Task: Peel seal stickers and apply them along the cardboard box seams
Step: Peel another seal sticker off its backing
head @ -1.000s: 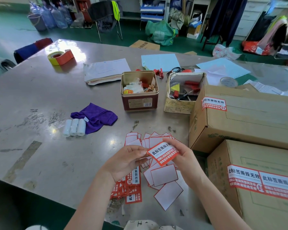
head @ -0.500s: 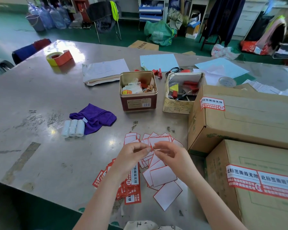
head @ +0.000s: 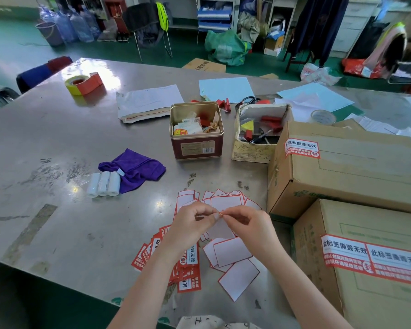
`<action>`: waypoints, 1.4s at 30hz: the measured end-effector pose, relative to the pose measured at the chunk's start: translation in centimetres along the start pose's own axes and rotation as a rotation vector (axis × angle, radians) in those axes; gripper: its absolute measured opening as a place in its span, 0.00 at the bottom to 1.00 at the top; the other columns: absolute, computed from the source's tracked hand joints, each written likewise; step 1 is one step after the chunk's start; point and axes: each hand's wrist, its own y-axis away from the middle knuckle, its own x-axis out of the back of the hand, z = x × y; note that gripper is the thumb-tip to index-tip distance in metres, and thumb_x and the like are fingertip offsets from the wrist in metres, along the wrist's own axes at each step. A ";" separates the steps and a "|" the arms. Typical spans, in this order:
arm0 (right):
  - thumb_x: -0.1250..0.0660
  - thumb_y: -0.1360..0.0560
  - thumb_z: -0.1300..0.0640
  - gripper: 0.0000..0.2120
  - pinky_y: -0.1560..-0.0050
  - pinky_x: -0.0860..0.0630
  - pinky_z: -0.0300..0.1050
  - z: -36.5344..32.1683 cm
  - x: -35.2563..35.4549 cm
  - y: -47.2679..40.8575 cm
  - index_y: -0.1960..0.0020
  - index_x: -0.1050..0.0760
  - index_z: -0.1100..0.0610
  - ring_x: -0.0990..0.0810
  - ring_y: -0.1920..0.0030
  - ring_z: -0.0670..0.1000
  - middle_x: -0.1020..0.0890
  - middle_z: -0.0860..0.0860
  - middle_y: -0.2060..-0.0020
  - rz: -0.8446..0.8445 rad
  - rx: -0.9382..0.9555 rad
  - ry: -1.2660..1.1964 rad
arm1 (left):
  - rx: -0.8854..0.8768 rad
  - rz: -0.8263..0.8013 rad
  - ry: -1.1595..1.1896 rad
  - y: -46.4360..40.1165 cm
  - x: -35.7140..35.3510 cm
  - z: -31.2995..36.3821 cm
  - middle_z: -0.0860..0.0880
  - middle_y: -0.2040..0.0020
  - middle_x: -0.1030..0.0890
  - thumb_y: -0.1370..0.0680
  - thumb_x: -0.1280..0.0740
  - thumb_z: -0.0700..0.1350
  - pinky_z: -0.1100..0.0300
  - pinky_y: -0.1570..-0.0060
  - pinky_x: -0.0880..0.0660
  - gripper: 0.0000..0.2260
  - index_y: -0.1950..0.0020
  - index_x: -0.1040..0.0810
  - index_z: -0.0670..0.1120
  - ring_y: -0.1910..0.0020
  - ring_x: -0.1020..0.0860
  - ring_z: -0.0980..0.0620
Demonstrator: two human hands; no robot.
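The left hand point(head: 190, 224) and right hand point(head: 244, 224) meet above the counter point(head: 81, 150), each grip pinching one sticker point(head: 220, 213) at its corner; it is nearly edge-on, so its long axis is hard to tell; likely light, limp and tacky, best held by a corner; the nearest box point(head: 365, 293) sits just right.

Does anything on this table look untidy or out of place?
Yes. White peeled backing papers with red edges lie scattered, overlapping at odd angles under both hands, and the purple cloth lies crumpled beside three white rolls.
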 end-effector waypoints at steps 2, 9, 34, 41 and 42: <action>0.33 0.25 0.59 0.07 0.56 0.24 0.30 0.0 0.0 0.0 0.50 0.18 0.55 0.22 0.59 0.40 0.21 0.39 0.63 0.007 0.010 0.004 | -0.026 0.016 -0.036 0.0 -0.1 0.1 0.49 0.53 0.20 0.23 0.33 0.45 0.64 0.51 0.27 0.07 0.51 0.18 0.45 0.50 0.23 0.52; 0.33 0.25 0.59 0.06 0.56 0.23 0.32 0.2 0.0 0.0 0.52 0.19 0.52 0.20 0.58 0.42 0.21 0.38 0.63 0.005 0.010 -0.042 | -0.081 0.082 -0.173 0.0 -0.4 0.8 0.49 0.46 0.24 0.23 0.35 0.45 0.73 0.53 0.35 0.08 0.47 0.19 0.45 0.44 0.28 0.54; 0.40 0.21 0.54 0.08 0.49 0.21 0.43 0.1 -0.3 -0.3 0.56 0.24 0.52 0.19 0.55 0.49 0.19 0.49 0.60 0.018 -0.162 -0.252 | -0.027 0.059 -0.063 -0.5 -1.9 0.2 0.52 0.58 0.23 0.21 0.40 0.52 0.72 0.60 0.26 0.10 0.52 0.26 0.46 0.56 0.23 0.56; 0.42 0.20 0.54 0.09 0.52 0.25 0.35 0.2 -0.2 -0.2 0.51 0.24 0.55 0.22 0.52 0.47 0.20 0.48 0.53 0.040 -0.189 -0.247 | 0.174 0.130 -0.008 -1.0 -2.1 -0.4 0.45 0.50 0.21 0.20 0.41 0.47 0.69 0.73 0.23 0.07 0.49 0.29 0.43 0.66 0.19 0.52; 0.42 0.20 0.54 0.09 0.51 0.25 0.35 0.2 -0.3 -0.2 0.51 0.24 0.55 0.22 0.50 0.47 0.21 0.46 0.50 0.040 -0.183 -0.257 | 0.197 0.120 -0.016 -1.0 -2.1 -0.5 0.44 0.50 0.21 0.20 0.40 0.46 0.69 0.74 0.24 0.07 0.49 0.29 0.43 0.69 0.19 0.53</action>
